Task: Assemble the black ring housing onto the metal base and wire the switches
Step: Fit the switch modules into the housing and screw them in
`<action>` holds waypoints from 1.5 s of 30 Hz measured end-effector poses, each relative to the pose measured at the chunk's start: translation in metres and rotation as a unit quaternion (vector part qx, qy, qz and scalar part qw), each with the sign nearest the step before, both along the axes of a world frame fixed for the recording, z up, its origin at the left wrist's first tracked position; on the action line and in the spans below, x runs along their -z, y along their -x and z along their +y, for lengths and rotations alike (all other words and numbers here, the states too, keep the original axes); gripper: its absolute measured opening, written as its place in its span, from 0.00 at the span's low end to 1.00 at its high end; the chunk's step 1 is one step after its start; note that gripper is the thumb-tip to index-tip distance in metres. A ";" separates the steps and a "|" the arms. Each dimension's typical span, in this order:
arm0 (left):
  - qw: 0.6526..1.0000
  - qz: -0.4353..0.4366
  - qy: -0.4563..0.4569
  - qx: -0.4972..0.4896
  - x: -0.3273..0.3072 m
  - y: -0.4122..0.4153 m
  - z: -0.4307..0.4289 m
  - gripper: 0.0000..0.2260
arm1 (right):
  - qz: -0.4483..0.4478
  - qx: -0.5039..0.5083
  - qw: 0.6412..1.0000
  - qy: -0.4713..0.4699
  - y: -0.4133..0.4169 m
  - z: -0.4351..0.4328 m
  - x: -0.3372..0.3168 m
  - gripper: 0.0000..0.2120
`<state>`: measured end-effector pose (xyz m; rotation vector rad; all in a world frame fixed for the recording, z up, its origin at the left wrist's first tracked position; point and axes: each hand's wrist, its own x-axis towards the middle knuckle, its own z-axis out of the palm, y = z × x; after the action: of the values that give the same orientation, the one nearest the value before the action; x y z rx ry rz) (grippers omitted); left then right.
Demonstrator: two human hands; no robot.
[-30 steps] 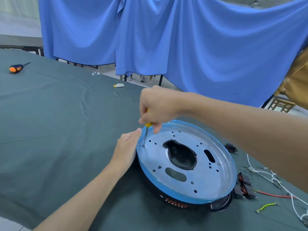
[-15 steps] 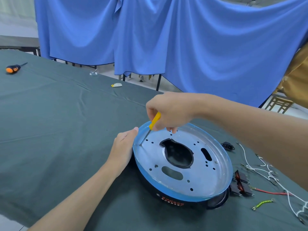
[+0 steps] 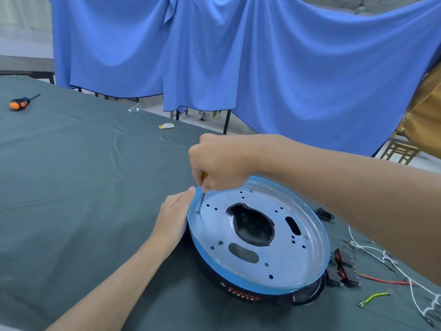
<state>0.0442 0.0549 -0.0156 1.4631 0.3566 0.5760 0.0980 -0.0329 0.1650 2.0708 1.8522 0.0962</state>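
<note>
Driving a screw (image 3: 198,212) into the left edge of the metal base (image 3: 281,259), with the screwdriver (image 3: 202,199) wrapped tight in the curled fingers of the right hand (image 3: 219,163). Bracing with the left hand (image 3: 174,211), laid flat against the left rim, fingers fairly straight, gripping nothing. Sitting on the green-clothed table (image 3: 83,187), base on top of the black ring housing (image 3: 238,292), blue film round the rim.

Probably best to hold the shaft square to the plate rather than leaning. Push down while turning to avoid camming out and skating across the metal, and stop at snug to avoid stripping the plastic underneath. Also worth pressing that rim hard enough to stop any spinning.

Inside the shallow pan of the base: just a few seated screw heads (image 3: 251,191) and open holes, plus the dark housing showing through the big centre cut-out. Outside it, on the right: red rocker switches (image 3: 341,268) and loose white wires (image 3: 381,256), not hooked up yet.
</note>
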 end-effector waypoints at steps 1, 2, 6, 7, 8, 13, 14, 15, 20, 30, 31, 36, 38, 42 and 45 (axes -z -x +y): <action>1.000 0.005 -0.002 -0.001 -0.001 0.000 0.000 0.21 | -0.001 0.009 1.000 -0.008 0.004 0.003 0.001 0.14; 1.000 0.010 -0.001 -0.002 -0.001 0.000 0.000 0.22 | 0.002 0.026 1.000 -0.014 0.008 0.005 0.002 0.15; 0.999 0.032 -0.012 -0.004 -0.005 0.005 0.000 0.20 | 0.038 0.130 0.991 -0.004 0.015 0.010 0.001 0.15; 0.999 0.034 -0.012 -0.006 -0.008 0.007 -0.001 0.19 | 0.055 0.152 0.987 -0.005 0.015 0.008 0.002 0.15; 0.999 0.037 -0.007 -0.008 -0.010 0.009 -0.003 0.21 | 0.070 0.170 0.983 -0.009 0.014 0.003 0.002 0.14; 0.991 0.132 -0.022 -0.002 -0.024 0.018 -0.004 0.22 | 0.172 0.237 0.951 -0.100 0.000 -0.045 0.013 0.16; 0.988 0.153 -0.025 0.003 -0.027 0.021 -0.004 0.21 | 0.193 0.259 0.935 -0.143 -0.004 -0.058 0.018 0.16; 0.985 0.173 -0.025 0.004 -0.030 0.024 -0.005 0.18 | 0.217 0.287 0.914 -0.190 -0.009 -0.070 0.025 0.17; 0.976 0.214 0.022 -0.033 -0.035 0.024 -0.018 0.19 | 0.204 0.462 0.781 -0.368 -0.028 -0.116 0.077 0.11; 0.965 0.172 0.198 -0.008 -0.071 0.030 -0.052 0.07 | 0.399 0.471 0.530 -0.582 -0.046 -0.148 0.094 0.11; 0.966 0.157 0.207 0.001 -0.075 0.032 -0.052 0.08 | 0.410 0.474 0.514 -0.585 -0.048 -0.150 0.093 0.11; 0.983 0.078 0.164 -0.025 -0.095 0.035 -0.060 0.02 | 0.480 0.472 0.437 -0.597 -0.053 -0.150 0.089 0.08; 0.986 0.046 0.146 -0.067 -0.104 0.035 -0.061 0.06 | 0.515 0.464 0.408 -0.594 -0.052 -0.146 0.087 0.07; 0.981 -0.041 0.096 -0.166 -0.122 0.039 -0.063 0.06 | 0.582 0.454 0.377 -0.560 -0.042 -0.136 0.086 0.05; 0.977 -0.071 -0.047 -0.193 -0.139 0.046 -0.074 0.10 | 0.592 0.460 0.361 -0.555 -0.036 -0.133 0.083 0.04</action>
<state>-0.0016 -0.0189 0.1239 1.4405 0.5109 1.0174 0.1343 -0.1655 0.0816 4.6363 -0.0866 -0.9490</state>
